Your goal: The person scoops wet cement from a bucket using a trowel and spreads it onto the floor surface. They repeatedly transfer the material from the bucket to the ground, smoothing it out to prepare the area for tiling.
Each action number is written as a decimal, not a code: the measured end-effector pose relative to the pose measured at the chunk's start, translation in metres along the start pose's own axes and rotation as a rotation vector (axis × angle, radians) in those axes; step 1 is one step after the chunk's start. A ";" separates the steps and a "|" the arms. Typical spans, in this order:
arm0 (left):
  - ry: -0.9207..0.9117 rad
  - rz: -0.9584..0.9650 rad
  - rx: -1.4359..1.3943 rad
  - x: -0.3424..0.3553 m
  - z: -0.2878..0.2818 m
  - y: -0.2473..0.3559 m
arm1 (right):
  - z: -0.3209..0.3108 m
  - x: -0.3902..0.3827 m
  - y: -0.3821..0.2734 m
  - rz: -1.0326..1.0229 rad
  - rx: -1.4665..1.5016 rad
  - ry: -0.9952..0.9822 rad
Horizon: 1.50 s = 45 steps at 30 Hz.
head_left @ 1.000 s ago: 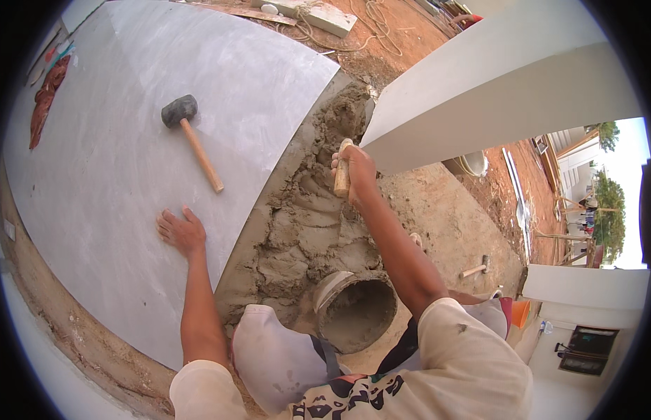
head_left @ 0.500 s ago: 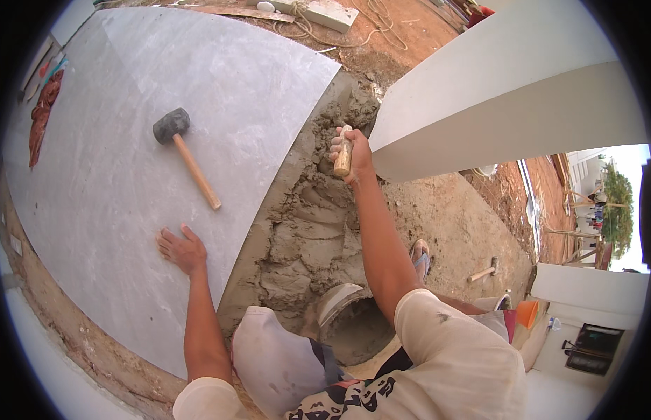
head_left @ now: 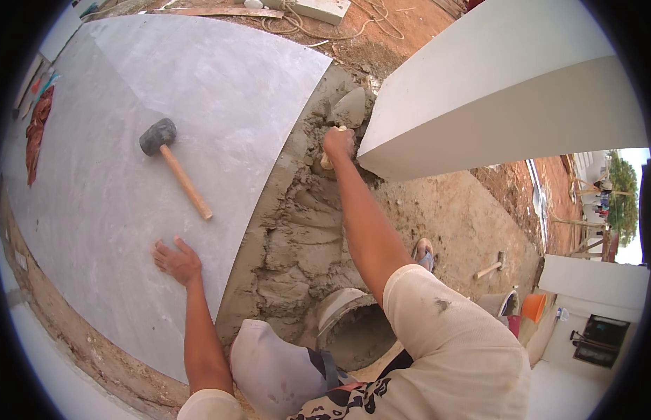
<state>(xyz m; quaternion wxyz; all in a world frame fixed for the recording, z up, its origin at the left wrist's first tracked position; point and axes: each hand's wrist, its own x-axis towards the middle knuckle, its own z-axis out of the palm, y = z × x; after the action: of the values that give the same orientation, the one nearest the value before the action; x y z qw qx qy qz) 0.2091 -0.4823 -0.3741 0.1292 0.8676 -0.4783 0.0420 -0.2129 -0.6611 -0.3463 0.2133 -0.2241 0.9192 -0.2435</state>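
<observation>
My right hand (head_left: 337, 145) grips the light wooden handle of a trowel, whose cement-smeared blade (head_left: 349, 106) lies on rough wet mortar (head_left: 297, 280) beside the base of a pale pillar (head_left: 479, 126). My left hand (head_left: 177, 262) rests flat on the large grey tile (head_left: 108, 210), fingers spread. Above it on the tile lies a rubber mallet (head_left: 175, 168) with a black head and wooden handle. A bucket (head_left: 357, 336) with grey mortar inside stands by my knee.
A small hammer (head_left: 490, 267) lies on the bare ground to the right, near my sandalled foot (head_left: 423, 252). An orange bucket (head_left: 534, 308) stands farther right. Brown crumpled material (head_left: 38, 129) lies at the tile's left edge. Rope (head_left: 304, 21) and a concrete block (head_left: 318, 8) are at the back.
My right hand has moved up and a little left, turning so the trowel blade now shows above it. My left hand stays flat on the tile.
</observation>
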 end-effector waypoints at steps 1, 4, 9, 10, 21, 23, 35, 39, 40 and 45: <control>0.004 -0.004 0.011 0.002 -0.003 -0.005 | 0.005 -0.003 -0.010 0.040 0.018 -0.018; -0.009 0.019 -0.039 -0.003 0.009 0.015 | -0.001 0.078 0.004 -0.062 -0.187 -0.072; -0.027 0.007 -0.036 0.000 0.000 0.006 | -0.006 0.118 -0.004 -0.473 -0.764 -0.275; 0.001 0.013 -0.019 0.002 0.001 0.001 | -0.006 0.118 -0.009 -0.515 -0.771 -0.291; 0.020 0.013 -0.012 0.001 0.000 -0.010 | -0.013 0.064 -0.010 0.149 0.594 -0.353; 0.032 0.026 0.011 0.003 0.003 -0.009 | -0.006 0.053 0.001 0.076 0.484 -0.324; -0.015 -0.018 -0.048 -0.001 0.001 0.009 | -0.011 0.105 -0.002 -0.625 -0.755 -0.199; -0.017 -0.026 -0.098 0.000 0.009 0.020 | -0.020 0.101 0.018 -0.289 -0.126 -0.202; -0.013 -0.010 -0.087 -0.001 0.010 0.015 | -0.017 0.082 0.023 -0.233 -0.046 -0.180; 0.017 0.017 -0.020 0.002 0.006 -0.005 | -0.040 -0.019 -0.011 -0.300 -0.213 -0.094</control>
<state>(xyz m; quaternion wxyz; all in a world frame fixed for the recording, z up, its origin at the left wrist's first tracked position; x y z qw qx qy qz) 0.2141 -0.4834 -0.3799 0.1412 0.8618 -0.4851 0.0456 -0.2140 -0.6452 -0.3034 0.1924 -0.3913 0.8850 -0.1631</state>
